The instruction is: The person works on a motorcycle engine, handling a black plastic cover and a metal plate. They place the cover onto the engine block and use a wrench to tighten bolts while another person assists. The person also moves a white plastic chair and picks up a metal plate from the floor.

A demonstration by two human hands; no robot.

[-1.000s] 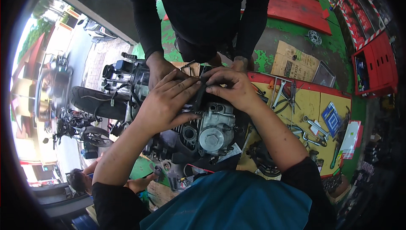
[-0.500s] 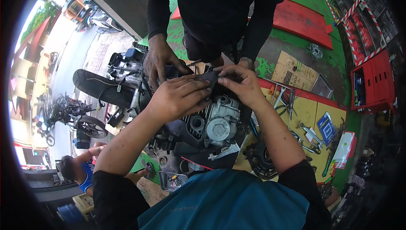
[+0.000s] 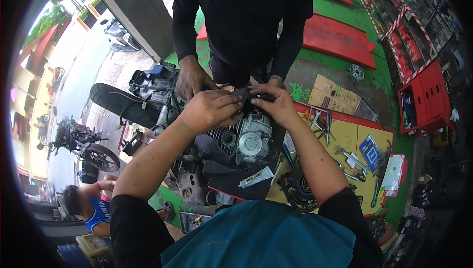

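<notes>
Reaching forward with both bare forearms over a silver engine (image 3: pixel 253 142) with a round cover. Holding a small black piece (image 3: pixel 244 96) between both hands at the middle of the view, just beyond the engine's far edge. Gripping its left side with the left hand (image 3: pixel 209 112), fingers bent and pressed together over it, thumb mostly hidden. Pinching its right edge with the right hand (image 3: pixel 276 104), thumb and forefinger drawn together at the tips. Too dark, and too covered by fingers, to make out the exact shape.

Directly opposite, dressed in black: a co-worker (image 3: pixel 246 31), with one hand (image 3: pixel 192 79) lowered just beyond the left hand, and the other partly hidden behind the right hand.

Near the engine, on the wearer's side: a pale tube (image 3: pixel 256 177), lying on a dark surface. To the left: a black tyre (image 3: pixel 118 106), set at a slant. To the right: a yellow-topped counter (image 3: pixel 343 132) with a red edge, strewn with wrenches (image 3: pixel 352 158), pliers, a blue packet (image 3: pixel 370 151) and a green-handled tool (image 3: pixel 376 192). Farther right: a red cabinet (image 3: pixel 426 98), standing on a green floor. At far left, by the road: a parked motorcycle (image 3: pixel 81 144); below it, a person in blue (image 3: pixel 98 214).
</notes>
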